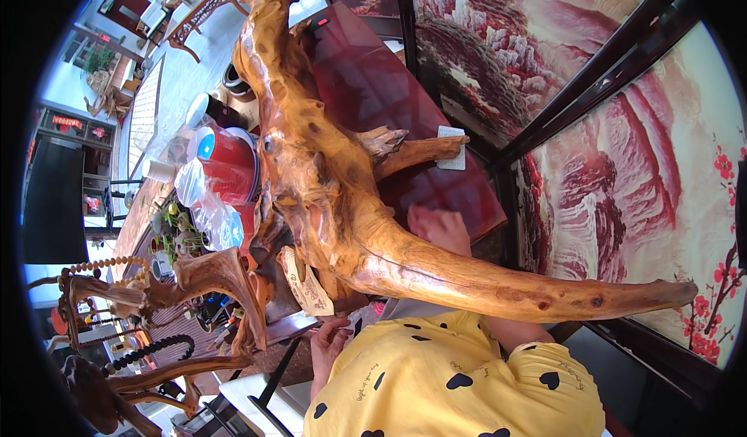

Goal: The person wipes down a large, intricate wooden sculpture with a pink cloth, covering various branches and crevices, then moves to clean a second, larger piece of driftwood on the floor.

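Observation:
A large, glossy, golden-brown driftwood root carving (319,164) stretches across the middle, one long tapering limb reaching right in front of my chest. Beyond that limb, above the dark red table (350,48), is my right hand (440,227), smeared by motion. Whether it grips anything cannot be made out. My left hand (330,342) hangs low by my yellow shirt, near the carving's base, fingers loosely bent and apart with nothing seen in them. Close to it, a cream paper tag (306,285) with writing rests against the wood. A pale, flat pad (451,148) lies under a short side branch.
Left of the carving stand a red tub (229,164), clear plastic bags (206,203) and a white paper cup (159,170). A twisted wooden stand (226,273) carries strings of beads (152,351). Painted panels (591,141) in dark frames rise at the right.

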The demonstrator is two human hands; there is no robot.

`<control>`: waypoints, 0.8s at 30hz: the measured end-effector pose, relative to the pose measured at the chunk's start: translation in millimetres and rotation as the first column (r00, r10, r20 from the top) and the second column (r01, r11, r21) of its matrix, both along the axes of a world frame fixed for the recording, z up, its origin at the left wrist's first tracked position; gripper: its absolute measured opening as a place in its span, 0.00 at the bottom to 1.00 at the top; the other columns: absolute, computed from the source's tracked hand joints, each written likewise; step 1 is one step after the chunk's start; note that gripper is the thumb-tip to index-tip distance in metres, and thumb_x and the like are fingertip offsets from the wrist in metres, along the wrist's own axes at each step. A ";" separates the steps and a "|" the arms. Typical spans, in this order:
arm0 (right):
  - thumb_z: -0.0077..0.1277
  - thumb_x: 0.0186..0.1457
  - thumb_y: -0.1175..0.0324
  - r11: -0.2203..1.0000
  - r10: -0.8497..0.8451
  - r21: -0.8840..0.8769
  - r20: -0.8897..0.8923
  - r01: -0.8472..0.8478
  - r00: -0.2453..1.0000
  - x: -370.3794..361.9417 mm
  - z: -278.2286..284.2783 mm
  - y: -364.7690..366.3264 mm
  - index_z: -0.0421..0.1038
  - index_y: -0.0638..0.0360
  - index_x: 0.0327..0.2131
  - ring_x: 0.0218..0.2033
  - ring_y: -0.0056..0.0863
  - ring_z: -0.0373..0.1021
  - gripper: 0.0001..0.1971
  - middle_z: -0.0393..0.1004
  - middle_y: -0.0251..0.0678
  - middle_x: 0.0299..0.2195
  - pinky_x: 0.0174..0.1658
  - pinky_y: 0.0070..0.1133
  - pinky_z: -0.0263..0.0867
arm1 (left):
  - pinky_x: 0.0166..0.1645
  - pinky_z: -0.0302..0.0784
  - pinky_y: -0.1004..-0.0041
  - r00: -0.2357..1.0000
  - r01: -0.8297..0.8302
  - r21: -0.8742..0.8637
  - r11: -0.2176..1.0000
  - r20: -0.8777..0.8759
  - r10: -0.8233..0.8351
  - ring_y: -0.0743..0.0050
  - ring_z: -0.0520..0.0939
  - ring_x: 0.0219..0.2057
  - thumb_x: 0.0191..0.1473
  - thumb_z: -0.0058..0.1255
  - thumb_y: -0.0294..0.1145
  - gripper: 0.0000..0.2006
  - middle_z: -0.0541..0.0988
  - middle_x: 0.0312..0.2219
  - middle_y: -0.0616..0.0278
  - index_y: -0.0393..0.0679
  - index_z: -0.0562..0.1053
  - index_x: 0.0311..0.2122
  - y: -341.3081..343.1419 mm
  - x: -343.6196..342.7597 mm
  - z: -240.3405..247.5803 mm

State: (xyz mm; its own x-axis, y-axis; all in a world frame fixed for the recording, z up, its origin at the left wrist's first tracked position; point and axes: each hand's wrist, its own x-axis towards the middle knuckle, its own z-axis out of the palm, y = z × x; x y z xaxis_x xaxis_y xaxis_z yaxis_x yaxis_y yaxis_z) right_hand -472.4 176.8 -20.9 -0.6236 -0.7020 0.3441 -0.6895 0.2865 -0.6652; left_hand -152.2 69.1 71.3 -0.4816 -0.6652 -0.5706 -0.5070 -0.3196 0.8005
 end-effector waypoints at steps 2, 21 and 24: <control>0.50 0.55 0.72 0.966 -0.123 -0.209 0.155 0.154 0.980 -21.7 19.0 -21.8 0.72 0.56 0.47 0.45 0.46 0.66 0.15 0.69 0.43 0.46 0.48 0.34 0.63 | 0.44 0.76 0.75 0.999 0.047 -0.064 0.997 0.009 -0.047 0.74 0.81 0.37 0.59 0.50 0.21 0.10 0.81 0.38 0.60 0.35 0.75 0.45 -1.8 -2.8 4.7; 0.45 0.64 0.75 0.714 0.684 -0.684 0.727 0.150 0.060 -35.3 58.7 -76.5 0.69 0.63 0.51 0.33 0.20 0.70 0.13 0.68 0.33 0.40 0.30 0.16 0.67 | 0.43 0.75 0.77 0.983 0.182 -0.094 0.979 0.009 -0.182 0.77 0.80 0.36 0.58 0.49 0.21 0.11 0.82 0.35 0.58 0.33 0.76 0.46 -5.5 -32.2 2.0; 0.47 0.62 0.76 0.729 0.664 -0.684 0.694 -0.031 0.278 -17.9 73.3 -64.2 0.70 0.63 0.50 0.36 0.22 0.71 0.13 0.69 0.34 0.40 0.33 0.17 0.68 | 0.45 0.74 0.77 0.986 0.169 -0.080 0.982 0.002 -0.169 0.77 0.80 0.37 0.59 0.48 0.20 0.11 0.81 0.35 0.59 0.32 0.75 0.46 -8.3 -43.2 3.9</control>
